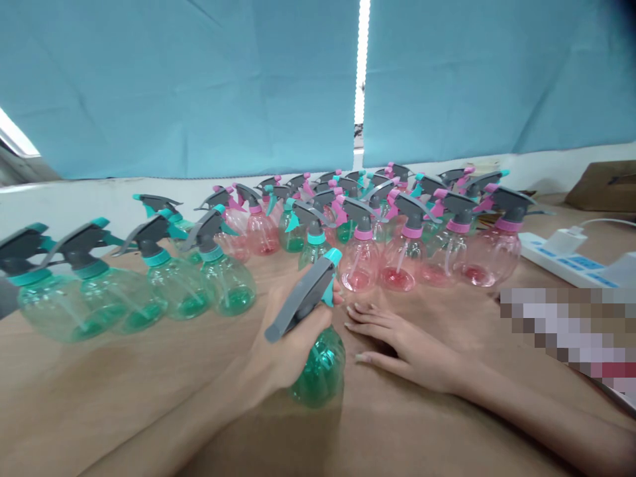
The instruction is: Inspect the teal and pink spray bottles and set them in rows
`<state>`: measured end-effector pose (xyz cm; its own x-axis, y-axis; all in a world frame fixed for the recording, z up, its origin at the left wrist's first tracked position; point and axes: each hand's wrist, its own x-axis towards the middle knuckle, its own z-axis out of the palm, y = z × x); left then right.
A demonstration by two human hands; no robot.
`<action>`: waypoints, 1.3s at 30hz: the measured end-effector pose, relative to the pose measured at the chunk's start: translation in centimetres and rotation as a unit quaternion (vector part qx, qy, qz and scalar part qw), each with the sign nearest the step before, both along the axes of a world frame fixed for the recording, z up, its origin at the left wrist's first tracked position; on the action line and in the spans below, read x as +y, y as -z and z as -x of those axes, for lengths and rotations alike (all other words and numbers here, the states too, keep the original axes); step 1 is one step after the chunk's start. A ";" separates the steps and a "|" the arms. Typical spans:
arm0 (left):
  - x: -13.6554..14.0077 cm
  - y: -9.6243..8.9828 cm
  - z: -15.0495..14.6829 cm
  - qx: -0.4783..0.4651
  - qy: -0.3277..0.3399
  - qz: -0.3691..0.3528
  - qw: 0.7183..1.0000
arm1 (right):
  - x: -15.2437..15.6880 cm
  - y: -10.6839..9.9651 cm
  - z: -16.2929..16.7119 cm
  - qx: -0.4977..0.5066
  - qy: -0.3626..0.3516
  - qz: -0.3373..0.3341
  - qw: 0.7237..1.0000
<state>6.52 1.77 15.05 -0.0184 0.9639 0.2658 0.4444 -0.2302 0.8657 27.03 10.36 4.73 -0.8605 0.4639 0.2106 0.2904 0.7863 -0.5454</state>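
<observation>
Across the near part of the table (124, 377), our left hand (285, 348) curls round the neck of a green spray bottle (322, 374), trigger head (305, 295) already on, our empty right hand (420, 351) rests loosely spread beside it, and other headed bottles, pink (360, 262) and green (231, 285), stand beyond, this one not among them.

Operator, your forearms are recorded as bare along their visible length: left forearm (199, 412) at seven o'clock, right forearm (521, 404) at four o'clock. Both are slender, narrowing to bare wrists (460, 373). Your right fingers (371, 317) are slim and ungloved, with long nails (361, 358) extending past the tips. Your left fingers (314, 325) are likewise ungloved; their nails are largely hidden.
</observation>
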 end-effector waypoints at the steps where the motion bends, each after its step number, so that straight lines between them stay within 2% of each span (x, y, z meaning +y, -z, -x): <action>1: 0.0 0.0 0.0 -0.001 0.000 -0.002 1.000 | 0.0 0.0 0.0 -0.001 -0.001 -0.001 1.000; 7: 0.2 0.3 0.2 -0.002 0.014 -0.003 1.000 | -0.1 -0.3 0.1 -0.018 0.004 -0.011 1.000; 14: 0.0 0.2 -0.1 0.038 -0.054 -0.012 0.998 | -0.1 -0.4 0.1 -0.013 0.003 -0.008 1.000; 19: 0.0 0.5 -0.2 0.044 -0.066 -0.020 0.997 | -0.1 -0.4 0.1 -0.004 -0.001 -0.012 1.000; 39: -0.1 0.9 -0.3 0.027 -0.063 -0.030 0.997 | -0.1 -0.4 0.1 0.003 0.001 -0.012 1.000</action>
<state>6.83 1.70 14.14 -0.1213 0.9370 0.3276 0.5193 -0.2214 0.8254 26.96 10.24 5.09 -0.8581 0.4604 0.2273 0.2885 0.7985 -0.5283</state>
